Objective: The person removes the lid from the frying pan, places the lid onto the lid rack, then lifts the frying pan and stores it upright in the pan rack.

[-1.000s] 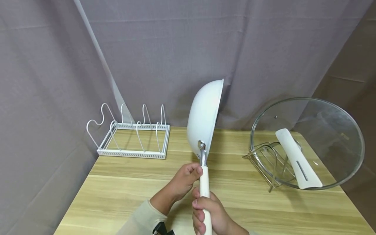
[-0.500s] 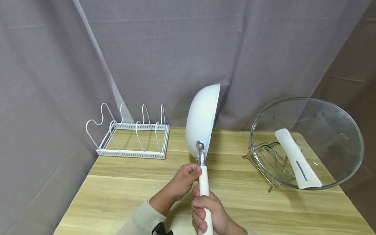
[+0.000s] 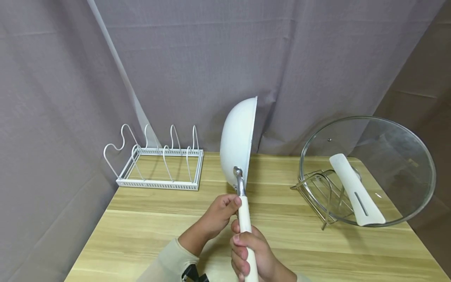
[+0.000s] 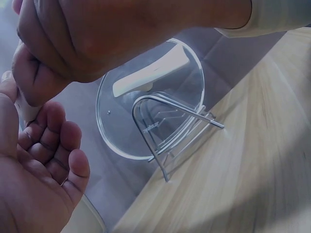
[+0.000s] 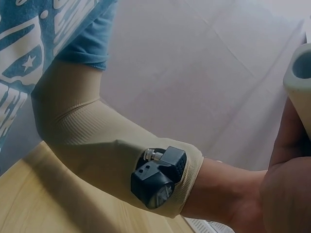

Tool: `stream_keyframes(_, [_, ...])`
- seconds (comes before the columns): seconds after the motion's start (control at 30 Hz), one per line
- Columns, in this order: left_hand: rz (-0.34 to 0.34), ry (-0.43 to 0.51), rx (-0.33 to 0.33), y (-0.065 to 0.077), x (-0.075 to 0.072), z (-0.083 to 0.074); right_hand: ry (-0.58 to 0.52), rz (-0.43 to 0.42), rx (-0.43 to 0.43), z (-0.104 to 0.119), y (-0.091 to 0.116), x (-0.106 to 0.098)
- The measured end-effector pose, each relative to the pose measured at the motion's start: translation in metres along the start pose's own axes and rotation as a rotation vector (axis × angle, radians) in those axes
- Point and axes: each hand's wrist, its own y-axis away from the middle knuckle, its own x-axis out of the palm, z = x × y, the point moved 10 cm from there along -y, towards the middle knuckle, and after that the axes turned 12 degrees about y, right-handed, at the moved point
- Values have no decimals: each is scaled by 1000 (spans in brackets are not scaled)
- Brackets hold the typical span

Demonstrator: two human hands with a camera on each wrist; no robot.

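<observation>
Pan (image 3: 237, 143) faces sideways over the bench (image 3: 148, 235), its white handle (image 3: 244, 215) wrapped in the right hand (image 3: 257, 250) and pinched higher up by the left hand (image 3: 217, 216), both grips closed. Left fingertips are hidden behind the handle; its lower end is cropped from the head view.

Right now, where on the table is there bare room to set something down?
The table is bare in front of the white rack, left of the left forearm, and between the pan and wire stand. Crowded: near middle, with the left hand and right hand at the handle; and far right, around the glass lid.
</observation>
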Motion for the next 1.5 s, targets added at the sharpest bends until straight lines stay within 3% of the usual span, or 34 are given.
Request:
stream_keyframes(0.23, [23, -30, -1, -1, 1, -7, -13, 45, -33, 0, -2, 3])
stream_keyframes(0.5, [35, -71, -3, -2, -2, -17, -16, 49, -31, 3, -6, 6])
stream_keyframes(0.9, [26, -100, -41, 0, -4, -20, -16, 40, -15, 1, -8, 7])
stream_keyframes(1.5, [28, -107, -8, 0, -5, -30, -21, 54, -9, 3, -12, 12])
